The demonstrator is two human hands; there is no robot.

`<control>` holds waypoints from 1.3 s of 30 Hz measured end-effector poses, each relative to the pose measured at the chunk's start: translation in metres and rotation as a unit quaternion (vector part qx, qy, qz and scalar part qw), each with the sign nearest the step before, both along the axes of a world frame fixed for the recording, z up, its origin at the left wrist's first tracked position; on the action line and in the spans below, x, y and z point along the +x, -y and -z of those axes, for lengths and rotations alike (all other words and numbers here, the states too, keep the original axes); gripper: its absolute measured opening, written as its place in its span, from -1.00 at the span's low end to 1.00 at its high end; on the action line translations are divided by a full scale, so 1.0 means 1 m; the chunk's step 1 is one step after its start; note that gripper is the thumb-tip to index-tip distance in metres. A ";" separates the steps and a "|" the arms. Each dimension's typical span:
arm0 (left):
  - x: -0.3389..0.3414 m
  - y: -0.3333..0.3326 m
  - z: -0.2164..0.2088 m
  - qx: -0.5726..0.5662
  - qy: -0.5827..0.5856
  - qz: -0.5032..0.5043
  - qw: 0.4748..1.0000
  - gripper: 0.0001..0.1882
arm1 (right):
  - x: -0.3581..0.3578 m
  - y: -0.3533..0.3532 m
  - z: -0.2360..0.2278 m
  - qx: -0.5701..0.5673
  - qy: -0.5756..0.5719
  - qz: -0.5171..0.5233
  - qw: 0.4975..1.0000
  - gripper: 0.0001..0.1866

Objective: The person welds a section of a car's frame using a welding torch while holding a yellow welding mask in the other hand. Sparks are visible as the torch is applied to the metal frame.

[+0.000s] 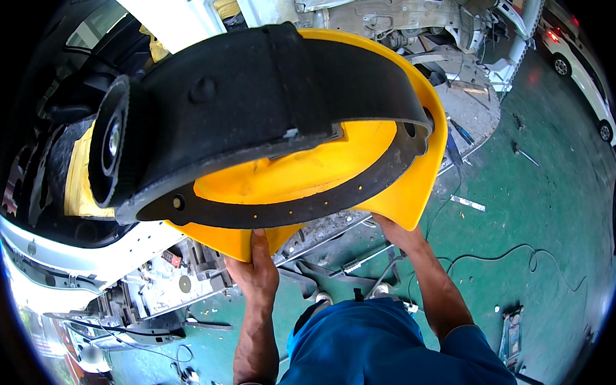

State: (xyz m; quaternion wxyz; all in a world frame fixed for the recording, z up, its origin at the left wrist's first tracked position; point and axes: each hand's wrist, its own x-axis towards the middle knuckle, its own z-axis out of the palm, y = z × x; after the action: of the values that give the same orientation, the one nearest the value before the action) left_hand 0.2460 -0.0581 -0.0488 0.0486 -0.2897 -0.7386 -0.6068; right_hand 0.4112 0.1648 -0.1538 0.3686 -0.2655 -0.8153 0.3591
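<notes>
Headgear (240, 95) fills the upper centre of the frame, held up in front of the wearer's torso. The step in hand appears to be holding and orienting it, with the inner side turned toward the viewer. The left hand (254, 275), below centre, grips the lower edge, its thumb laid over the near face. The right hand (396, 231) supports the lower right corner; its fingers are hidden behind the yellow shell (302, 168), so how far they are closed cannot be told. The next move likely calls for even support at both lower corners, with the headband loop (366, 86) unobstructed.

The shell is bright yellow and smooth, with a curved, flared rim and faint dark marks inside. The headband is a broad black strap with an overlapped section at upper centre. A ribbed black adjustment knob (111, 145) sits at the left end. A black inner strip (287, 209), pierced by small holes, runs across the lower opening; a metal-coloured fastener (179, 202) shows at its left end.
</notes>
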 end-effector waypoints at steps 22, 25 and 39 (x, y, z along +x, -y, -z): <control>-0.013 0.024 0.022 0.015 0.034 -0.069 0.997 -0.66 | 0.011 0.003 -0.014 -0.029 0.042 0.038 0.998 -0.57; -0.023 0.042 0.041 0.032 0.047 -0.095 0.994 -0.64 | 0.014 0.004 -0.012 -0.038 0.053 0.043 0.997 -0.56; -0.035 0.083 0.055 0.016 0.034 -0.165 0.986 -0.55 | 0.005 0.004 -0.010 -0.045 0.054 0.034 0.997 -0.54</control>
State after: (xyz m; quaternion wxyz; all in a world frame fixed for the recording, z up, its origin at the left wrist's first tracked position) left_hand 0.2115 -0.1411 -0.1040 0.1272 -0.1420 -0.7677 -0.6119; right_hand 0.4162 0.1608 -0.1443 0.3241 -0.3284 -0.8073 0.3681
